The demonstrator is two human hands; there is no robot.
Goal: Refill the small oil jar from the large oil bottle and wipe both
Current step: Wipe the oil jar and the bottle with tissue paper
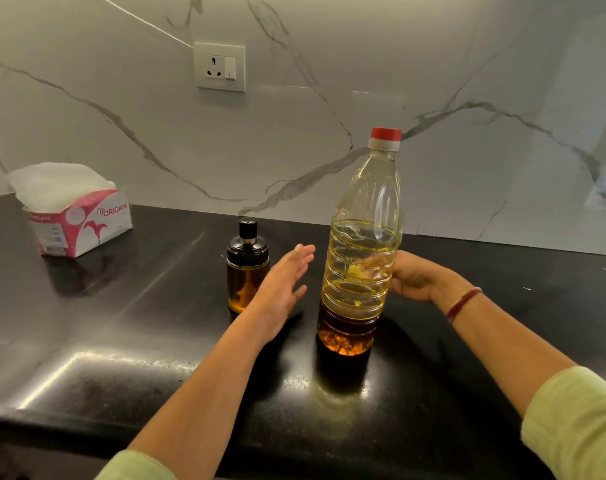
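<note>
The large oil bottle (360,258) is standing on the black counter (121,323) a little right of centre in my head view, its red cap (385,134) sitting on the neck and the oil reaching roughly two thirds of the way up. The right hand (416,278) is gripping the bottle at mid-height from the right, its fingers wrapping round the far side, and a red bracelet (463,304) is showing at that wrist. The small oil jar (247,271) is standing upright just left of the bottle, its black lid on and amber oil inside. The left hand (284,285) is hovering between jar and bottle with its fingers (303,252) stretched out straight and grasping nothing. I am seeing it clear of the bottle, but I cannot tell whether it is brushing the jar. A pink tissue box (83,223) is sitting at the far left of the counter, and a wall socket (219,66) is showing on the marble wall (468,81) behind.
</note>
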